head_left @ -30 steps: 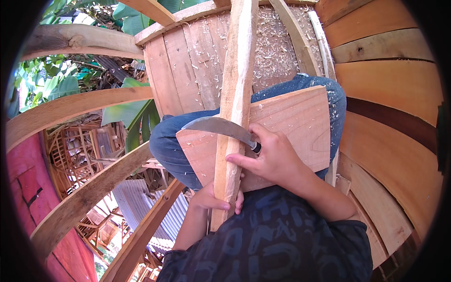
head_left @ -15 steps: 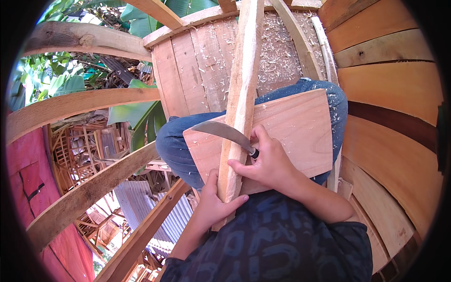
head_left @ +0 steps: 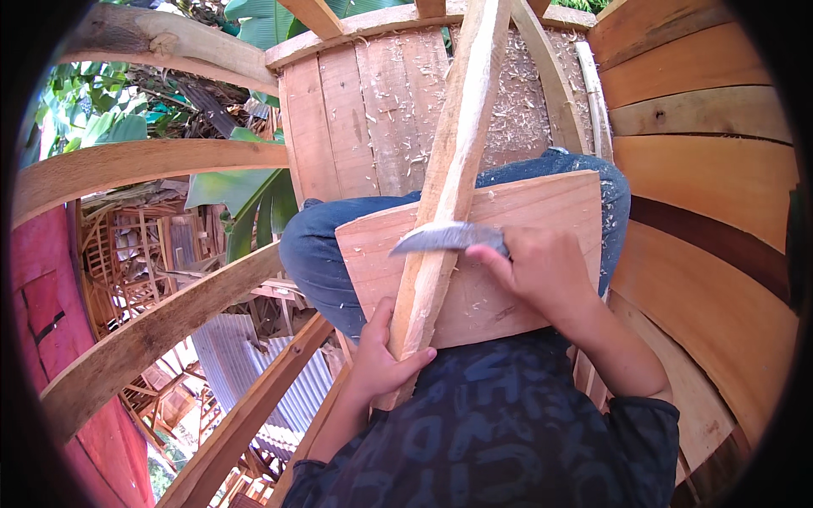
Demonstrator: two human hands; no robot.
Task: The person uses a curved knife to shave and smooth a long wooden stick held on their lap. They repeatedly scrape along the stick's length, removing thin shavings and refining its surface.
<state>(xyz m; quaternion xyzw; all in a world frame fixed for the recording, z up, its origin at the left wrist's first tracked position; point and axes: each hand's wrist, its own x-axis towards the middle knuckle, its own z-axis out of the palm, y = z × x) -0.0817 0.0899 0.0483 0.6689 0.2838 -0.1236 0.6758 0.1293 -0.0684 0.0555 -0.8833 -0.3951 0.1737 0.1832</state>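
Note:
A long wooden strip (head_left: 464, 144) slants away from my waist across a flat wooden board (head_left: 542, 212) on my lap. My left hand (head_left: 381, 360) is wrapped round the strip's near end, thumb across its top. In my right hand (head_left: 546, 267) is a curved knife (head_left: 449, 239), its handle hidden in the fist. The grey blade lies across the strip, tip to the left, over a stretch whose upper face looks pale and freshly cut.
My bent legs in jeans (head_left: 318, 254) support the board. Curled shavings (head_left: 517, 110) litter the plank floor (head_left: 339, 127) ahead. A plank wall (head_left: 703, 161) rises close at right. On the left, open rails (head_left: 161, 339) overlook corrugated sheets (head_left: 296, 381) and banana leaves (head_left: 246, 199) below.
My right hand has shifted right and up, off the strip's edge, and now closes round the knife handle. The blade has turned to lie nearly level across the strip. My left hand keeps its hold.

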